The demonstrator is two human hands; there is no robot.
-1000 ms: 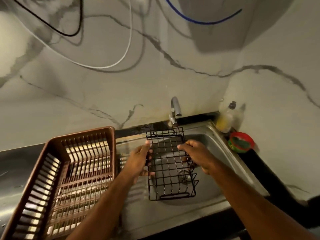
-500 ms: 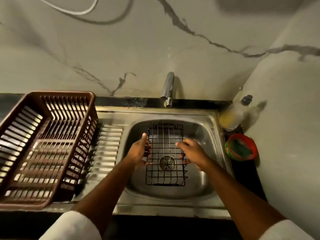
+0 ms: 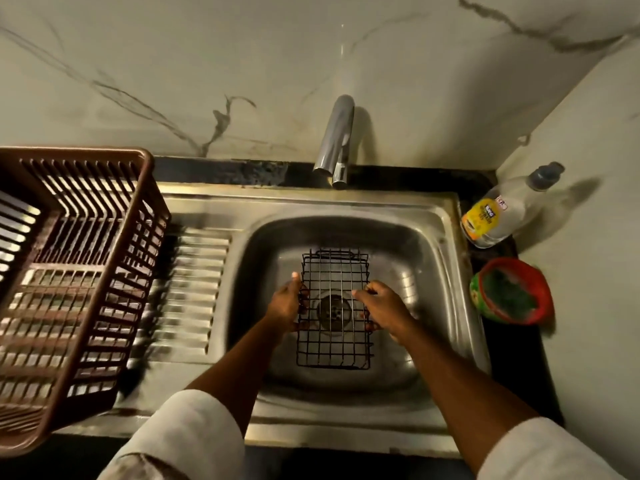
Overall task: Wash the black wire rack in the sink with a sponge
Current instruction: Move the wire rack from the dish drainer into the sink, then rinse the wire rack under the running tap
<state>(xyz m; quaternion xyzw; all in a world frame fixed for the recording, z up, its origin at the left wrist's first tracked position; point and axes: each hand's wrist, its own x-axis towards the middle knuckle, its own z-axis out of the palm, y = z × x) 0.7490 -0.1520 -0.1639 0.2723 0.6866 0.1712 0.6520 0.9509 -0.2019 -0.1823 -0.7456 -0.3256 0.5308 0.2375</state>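
Steel sink (image 3: pixel 446 216) holds the black wire rack (image 3: pixel 333 337), long axis toward the tap (image 3: pixel 335 140), both hands' fingers (image 3: pixel 367 293) clamped on its sides.

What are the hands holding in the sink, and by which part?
The black wire rack, gripped by its two long sides: left hand on the left edge, right hand on the right edge.

At your nine o'clock the brown basket (image 3: pixel 74 282) runs off the frame's edge. Your left hand (image 3: pixel 285 303) hides its own fingers behind the rack (image 3: pixel 334 308). The bottle (image 3: pixel 502 209) label is unreadable.
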